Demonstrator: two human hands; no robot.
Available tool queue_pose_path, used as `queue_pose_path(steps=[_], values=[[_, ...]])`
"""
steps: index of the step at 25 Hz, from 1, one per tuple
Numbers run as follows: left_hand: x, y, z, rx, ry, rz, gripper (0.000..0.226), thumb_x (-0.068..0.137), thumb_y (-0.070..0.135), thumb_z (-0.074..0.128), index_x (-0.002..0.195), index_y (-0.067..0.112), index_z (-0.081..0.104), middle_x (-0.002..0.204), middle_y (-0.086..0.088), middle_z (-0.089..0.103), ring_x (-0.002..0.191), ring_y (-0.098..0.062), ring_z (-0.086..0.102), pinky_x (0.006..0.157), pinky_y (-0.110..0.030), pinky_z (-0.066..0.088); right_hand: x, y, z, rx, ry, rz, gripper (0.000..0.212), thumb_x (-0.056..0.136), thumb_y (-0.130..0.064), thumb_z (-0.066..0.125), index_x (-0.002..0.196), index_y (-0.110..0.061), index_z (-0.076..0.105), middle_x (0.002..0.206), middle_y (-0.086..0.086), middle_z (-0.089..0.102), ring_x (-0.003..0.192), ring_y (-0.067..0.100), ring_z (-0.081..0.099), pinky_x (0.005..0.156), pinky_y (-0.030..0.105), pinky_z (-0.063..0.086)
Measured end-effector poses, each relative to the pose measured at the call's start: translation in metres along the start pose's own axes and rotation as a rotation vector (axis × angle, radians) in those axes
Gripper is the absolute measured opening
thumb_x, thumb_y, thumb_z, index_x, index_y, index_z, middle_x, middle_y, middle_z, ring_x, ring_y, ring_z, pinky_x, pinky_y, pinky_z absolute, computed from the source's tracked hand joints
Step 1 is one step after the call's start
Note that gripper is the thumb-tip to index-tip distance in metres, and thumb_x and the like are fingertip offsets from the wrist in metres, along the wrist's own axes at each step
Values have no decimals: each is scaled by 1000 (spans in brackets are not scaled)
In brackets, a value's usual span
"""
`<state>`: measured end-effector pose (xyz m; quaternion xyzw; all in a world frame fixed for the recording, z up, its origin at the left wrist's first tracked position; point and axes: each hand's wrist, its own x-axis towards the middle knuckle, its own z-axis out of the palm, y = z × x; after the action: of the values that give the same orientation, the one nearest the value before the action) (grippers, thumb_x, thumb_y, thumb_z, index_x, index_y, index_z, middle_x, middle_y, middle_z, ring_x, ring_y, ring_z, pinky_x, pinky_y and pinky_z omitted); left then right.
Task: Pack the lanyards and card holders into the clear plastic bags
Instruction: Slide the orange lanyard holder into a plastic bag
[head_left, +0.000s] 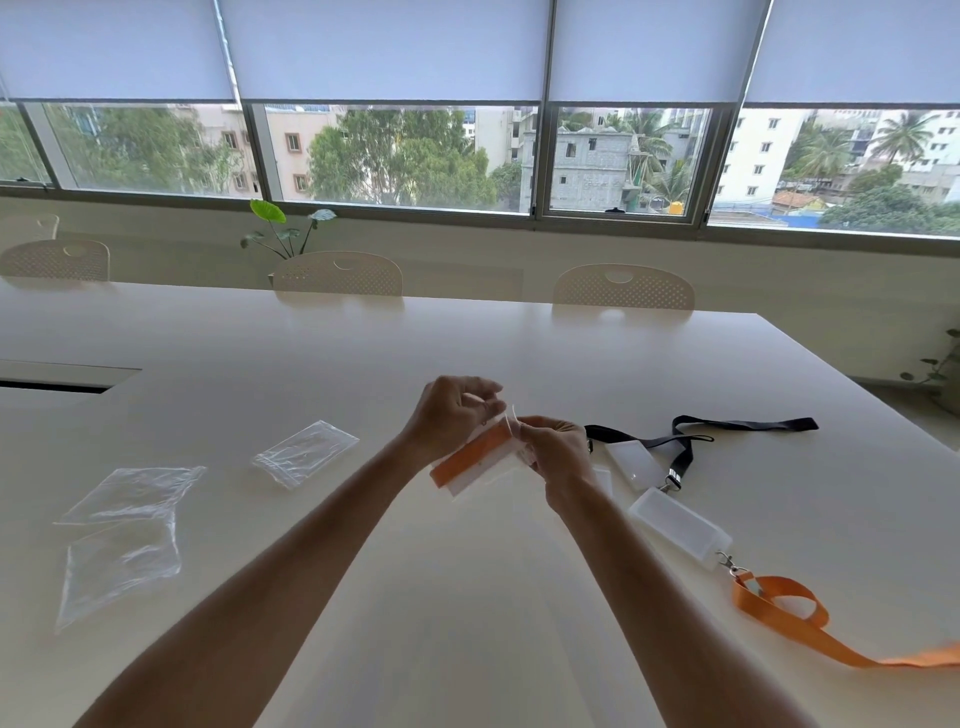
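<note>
Above the middle of the white table (467, 597), my left hand (452, 415) and my right hand (558, 452) both pinch the top edge of a clear plastic bag (475, 465) holding an orange lanyard and a card holder. To the right lie a black lanyard (691, 434) with its frosted card holder (631, 462), and an orange lanyard (795, 623) clipped to another card holder (678, 527). Three empty clear bags lie on the left: one (304, 452) nearest the hands, another (132, 493) farther left, and a third (117, 571) below it.
Cream perforated chairs (337, 273) stand along the table's far side, under a wide window with half-lowered blinds. A cable slot (57, 376) is cut into the table at the left. A potted plant (283, 228) stands behind the chairs.
</note>
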<state>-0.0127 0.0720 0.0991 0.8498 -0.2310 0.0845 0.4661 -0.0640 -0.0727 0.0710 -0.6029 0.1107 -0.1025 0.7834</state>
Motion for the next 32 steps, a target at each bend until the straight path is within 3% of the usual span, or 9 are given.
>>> queue_pose_path(steps=[4, 7, 11, 17, 20, 23, 26, 28, 32], values=[[5, 3, -10, -106, -11, -142, 9, 88, 19, 65, 89, 20, 74, 91, 2, 73, 77, -16, 66, 65, -22, 50, -3, 1, 1, -34, -94, -62, 18, 76, -3, 75, 89, 8, 72, 58, 1, 70, 51, 8, 63, 50, 15, 48], [3, 5, -14, -225, -11, -166, 18, 86, 5, 64, 76, 16, 73, 82, 0, 71, 78, -16, 64, 70, -25, 52, -4, -3, -2, -82, -167, -75, 18, 77, -2, 73, 91, 9, 71, 61, -1, 72, 55, 10, 64, 56, 18, 50], [-3, 6, -18, -339, 89, -192, 28, 81, -7, 61, 71, 17, 72, 75, -1, 71, 75, -18, 65, 76, -27, 55, -2, -4, -8, -184, -211, -18, 16, 78, -8, 74, 90, 3, 74, 99, 9, 75, 90, 22, 67, 88, 36, 51], [-12, 11, -13, -135, 183, -51, 33, 77, -8, 55, 67, 20, 71, 68, 6, 70, 63, -3, 63, 64, -12, 51, -5, 5, -19, -218, -312, 91, 13, 83, -25, 71, 88, -15, 78, 102, -2, 75, 85, 14, 69, 76, 28, 54], [-12, 13, -14, -131, 196, -11, 34, 78, -8, 56, 69, 21, 70, 69, 9, 70, 64, -3, 64, 64, -8, 49, -4, 11, -24, -23, -350, 101, 17, 89, -19, 62, 99, -20, 76, 120, -4, 68, 96, 13, 67, 91, 36, 49], [-11, 17, -12, -114, 196, 49, 29, 79, -8, 60, 72, 18, 71, 69, 8, 69, 62, 0, 63, 67, -9, 50, -5, 12, -24, 139, -245, -8, 25, 88, -18, 62, 112, -22, 69, 112, -9, 71, 109, 10, 61, 96, 35, 42], [-10, 19, -6, -75, 172, 109, 20, 82, -1, 65, 78, 17, 72, 71, 11, 68, 65, -1, 64, 69, -9, 51, -4, 1, -18, -13, -155, -205, 31, 85, -17, 67, 116, -20, 67, 116, -5, 69, 104, 5, 63, 89, 22, 47], [-11, 18, -3, -56, 159, 133, 14, 84, 3, 66, 83, 15, 73, 74, 13, 67, 69, -3, 65, 68, -8, 51, -4, -6, -10, -136, -167, -261, 22, 82, -12, 71, 102, -21, 71, 103, -1, 72, 92, 8, 67, 80, 18, 51], [-12, 17, 2, -23, 146, 171, 12, 83, 5, 67, 82, 15, 73, 74, 14, 67, 69, -1, 63, 66, -7, 49, -4, -11, 2, -250, -117, -301, 11, 78, -2, 73, 77, -13, 73, 74, 2, 71, 68, 9, 65, 72, 26, 51]])
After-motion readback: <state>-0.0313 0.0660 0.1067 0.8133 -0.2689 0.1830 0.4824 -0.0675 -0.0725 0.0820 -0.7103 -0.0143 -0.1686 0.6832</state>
